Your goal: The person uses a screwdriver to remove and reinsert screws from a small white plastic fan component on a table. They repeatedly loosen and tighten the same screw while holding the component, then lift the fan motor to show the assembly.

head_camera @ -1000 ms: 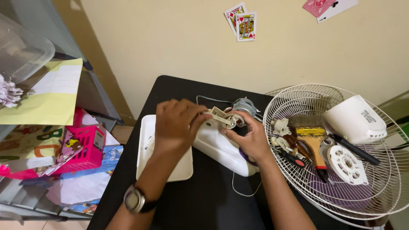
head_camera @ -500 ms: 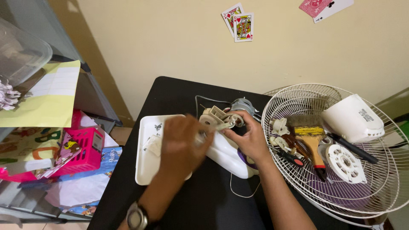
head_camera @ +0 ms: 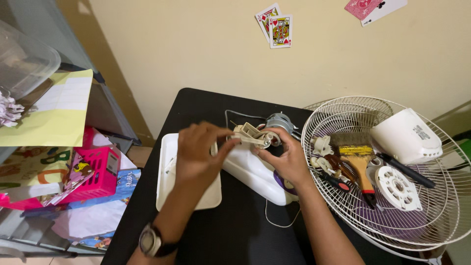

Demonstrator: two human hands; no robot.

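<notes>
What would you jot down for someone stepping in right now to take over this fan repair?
Left hand: fingers on the beige gearbox piece.
Right hand: steadies that piece from the other side, by the grey motor.
Both sit on the white fan housing, on the black table.
Done: fan guard is off, holding the white rear cover, brush and screwdriver.
Left: motor assembly is not yet apart.

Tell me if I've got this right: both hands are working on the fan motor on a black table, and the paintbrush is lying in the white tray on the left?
Not quite. The head view shows the paintbrush lying in the wire fan guard on the right, not in the white tray. The rest holds: the left hand and right hand are on the fan motor on the black table.
</notes>
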